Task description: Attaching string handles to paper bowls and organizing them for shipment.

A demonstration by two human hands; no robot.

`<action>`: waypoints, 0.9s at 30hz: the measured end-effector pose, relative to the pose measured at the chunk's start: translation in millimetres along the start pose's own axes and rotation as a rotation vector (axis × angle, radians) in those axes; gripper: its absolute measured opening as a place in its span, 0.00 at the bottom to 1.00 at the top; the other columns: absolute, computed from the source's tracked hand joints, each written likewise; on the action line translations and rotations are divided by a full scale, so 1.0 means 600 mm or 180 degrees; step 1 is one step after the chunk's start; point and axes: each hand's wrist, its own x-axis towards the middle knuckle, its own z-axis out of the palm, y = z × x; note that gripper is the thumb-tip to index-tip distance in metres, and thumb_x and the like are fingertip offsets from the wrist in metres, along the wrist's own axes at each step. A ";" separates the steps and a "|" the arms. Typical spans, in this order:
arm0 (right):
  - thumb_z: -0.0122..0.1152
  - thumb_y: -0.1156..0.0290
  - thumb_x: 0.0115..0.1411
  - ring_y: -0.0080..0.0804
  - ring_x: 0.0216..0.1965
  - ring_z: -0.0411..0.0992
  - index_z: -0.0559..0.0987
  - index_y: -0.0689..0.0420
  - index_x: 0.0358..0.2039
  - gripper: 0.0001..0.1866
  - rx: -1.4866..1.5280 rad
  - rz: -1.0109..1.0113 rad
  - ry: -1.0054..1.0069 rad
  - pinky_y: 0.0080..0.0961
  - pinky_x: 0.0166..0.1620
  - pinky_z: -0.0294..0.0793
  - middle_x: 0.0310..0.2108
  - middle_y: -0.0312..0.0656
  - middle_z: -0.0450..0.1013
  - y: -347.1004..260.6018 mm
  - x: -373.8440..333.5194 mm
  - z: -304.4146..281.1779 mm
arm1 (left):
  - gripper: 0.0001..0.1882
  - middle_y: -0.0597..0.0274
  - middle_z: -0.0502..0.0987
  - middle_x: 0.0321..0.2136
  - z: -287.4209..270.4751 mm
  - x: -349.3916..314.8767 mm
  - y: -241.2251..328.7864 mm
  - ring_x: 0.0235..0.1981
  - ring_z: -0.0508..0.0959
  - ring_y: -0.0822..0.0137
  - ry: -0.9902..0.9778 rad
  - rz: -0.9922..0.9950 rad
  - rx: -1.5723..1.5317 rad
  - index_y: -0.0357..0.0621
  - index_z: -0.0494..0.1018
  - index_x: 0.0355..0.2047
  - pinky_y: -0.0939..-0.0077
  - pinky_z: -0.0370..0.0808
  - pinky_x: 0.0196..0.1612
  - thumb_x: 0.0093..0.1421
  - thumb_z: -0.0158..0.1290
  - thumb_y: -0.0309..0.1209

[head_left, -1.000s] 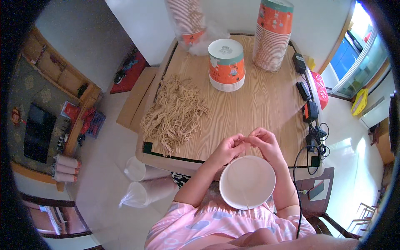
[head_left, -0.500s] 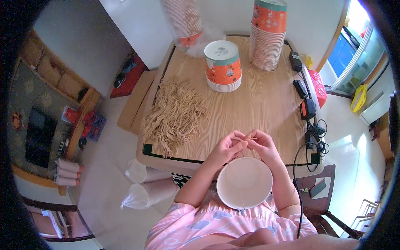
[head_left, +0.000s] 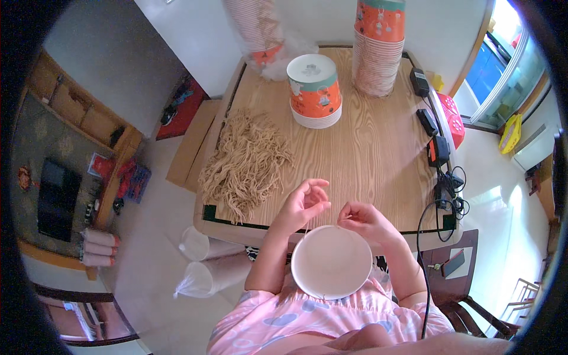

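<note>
A white paper bucket (head_left: 331, 263) rests in my lap, its open mouth facing up and its rim just below both hands. My left hand (head_left: 303, 207) is above the rim's left side, fingers curled and thumb toward the forefinger. A thin cord (head_left: 306, 227) hangs from it to the rim. At the far right of the rim my right hand (head_left: 368, 221) is closed in a pinch; the cord's end in its fingertips is mostly hidden. Left of the hands, a loose heap of beige cords (head_left: 245, 163) covers part of the wooden table (head_left: 367, 160).
A short stack of upturned orange and green buckets (head_left: 315, 97) stands mid-table. Taller bucket stacks (head_left: 378, 65) stand at the back. Black power adapters (head_left: 438, 151) and cables lie along the right edge. Bagged bucket stacks (head_left: 204, 278) lie on the floor at left.
My hands were together above the bucket; now they are apart, left hand to the left and right hand lower by the rim. The bucket has shifted slightly left.
</note>
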 end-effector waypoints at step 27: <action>0.55 0.80 0.56 0.17 0.31 0.69 0.71 0.63 0.29 0.01 -0.0699 -0.0659 0.0708 0.14 0.35 0.69 0.27 0.34 0.70 0.036 -0.004 -0.016 | 0.06 0.69 0.73 0.22 0.061 -0.020 -0.009 0.24 0.72 0.80 -0.0016 -0.0495 -0.0251 0.41 0.68 0.26 0.85 0.70 0.27 0.55 0.55 0.26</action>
